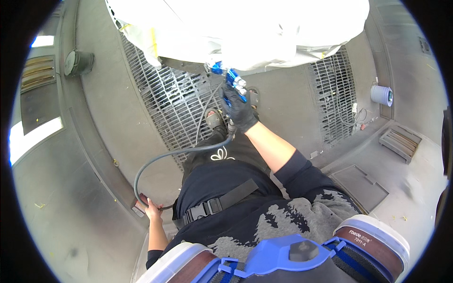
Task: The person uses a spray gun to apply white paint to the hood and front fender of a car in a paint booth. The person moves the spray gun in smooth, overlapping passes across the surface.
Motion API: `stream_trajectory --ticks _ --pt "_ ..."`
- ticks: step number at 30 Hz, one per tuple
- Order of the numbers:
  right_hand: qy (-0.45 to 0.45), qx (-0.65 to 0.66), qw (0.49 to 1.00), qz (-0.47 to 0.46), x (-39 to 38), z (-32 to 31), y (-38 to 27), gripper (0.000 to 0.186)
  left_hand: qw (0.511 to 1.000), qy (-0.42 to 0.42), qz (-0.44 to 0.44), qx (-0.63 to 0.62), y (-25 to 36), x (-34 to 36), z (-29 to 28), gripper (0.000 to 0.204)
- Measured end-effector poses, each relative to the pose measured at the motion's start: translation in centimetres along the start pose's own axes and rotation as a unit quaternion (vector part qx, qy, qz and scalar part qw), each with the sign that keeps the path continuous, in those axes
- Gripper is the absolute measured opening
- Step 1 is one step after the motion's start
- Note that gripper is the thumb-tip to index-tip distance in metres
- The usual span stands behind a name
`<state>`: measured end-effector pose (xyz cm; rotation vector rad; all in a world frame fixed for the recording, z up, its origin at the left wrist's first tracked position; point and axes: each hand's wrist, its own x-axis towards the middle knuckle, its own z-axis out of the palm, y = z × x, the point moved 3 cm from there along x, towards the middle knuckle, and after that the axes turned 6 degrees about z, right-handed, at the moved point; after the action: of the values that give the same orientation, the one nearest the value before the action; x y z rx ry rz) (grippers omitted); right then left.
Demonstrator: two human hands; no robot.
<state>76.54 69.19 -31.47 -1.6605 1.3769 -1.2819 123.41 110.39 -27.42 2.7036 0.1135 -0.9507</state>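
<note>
In a black glove, my right hand (pixel 238 111) is closed round the grip of a blue and silver spray gun (pixel 233 79). The gun's front end points up and left, close to the lower edge of a large object under a white cover (pixel 245 30). From the gun's base a grey-blue air hose (pixel 163 155) loops down to the left. Low at my left side, my bare left hand (pixel 153 211) is closed on that hose. Its fingers show only in part. A dark strip (pixel 177 63) shows below the cover's edge, left of the gun.
Metal floor gratings (pixel 163 99) lie under my feet and at the right (pixel 334 94). A dark round can (pixel 79 63) is by the left wall, a white bucket (pixel 381 95) by the right wall. A cable (pixel 347 120) lies on the right grating. My respirator (pixel 288 259) fills the lower edge.
</note>
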Motion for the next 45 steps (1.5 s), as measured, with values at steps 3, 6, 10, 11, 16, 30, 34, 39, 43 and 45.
stream_trajectory --ticks 3,6,10,11,16,30,34,39,43,45 --pt "0.045 -0.047 0.998 -0.009 -0.7 1.7 1.7 0.034 0.999 0.002 0.036 -0.023 -0.3 0.1 -0.5 0.055" --pt "0.067 0.28 0.93 0.229 -2.9 0.6 3.8 0.022 0.995 -0.028 0.09 -0.019 1.1 -1.1 0.7 0.043" --pt "0.173 0.048 0.964 0.198 -5.6 -5.0 2.7 0.013 0.967 -0.093 0.147 0.183 3.9 -3.3 3.2 0.056" --pt "0.194 0.03 0.964 0.182 -6.2 -6.2 2.0 0.012 0.965 -0.116 0.159 0.171 4.5 -3.4 4.4 0.057" --pt "0.207 0.189 0.9 0.334 -8.5 -10.9 0.4 0.013 0.936 -0.166 0.183 0.251 6.0 -1.5 9.3 0.053" --pt "0.126 0.368 0.856 0.34 -2.8 -26.3 7.2 0.023 0.84 -0.149 0.308 0.422 10.0 -11.9 13.3 0.052" --pt "0.174 0.332 0.847 0.377 -1.5 -36.0 8.6 0.021 0.86 -0.2 0.256 0.393 7.3 -15.8 17.7 0.059" --pt "0.232 0.183 0.911 0.289 0.9 -45.0 9.8 0.015 0.864 -0.223 0.226 0.392 5.4 -23.4 22.9 0.067" --pt "0.179 0.302 0.849 0.396 1.5 -48.5 9.9 0.017 0.841 -0.242 0.228 0.427 3.0 -27.4 26.1 0.067" --pt "0.097 0.384 0.826 0.401 1.9 -49.3 9.2 0.023 0.833 -0.251 0.239 0.432 1.6 -28.5 26.9 0.067"
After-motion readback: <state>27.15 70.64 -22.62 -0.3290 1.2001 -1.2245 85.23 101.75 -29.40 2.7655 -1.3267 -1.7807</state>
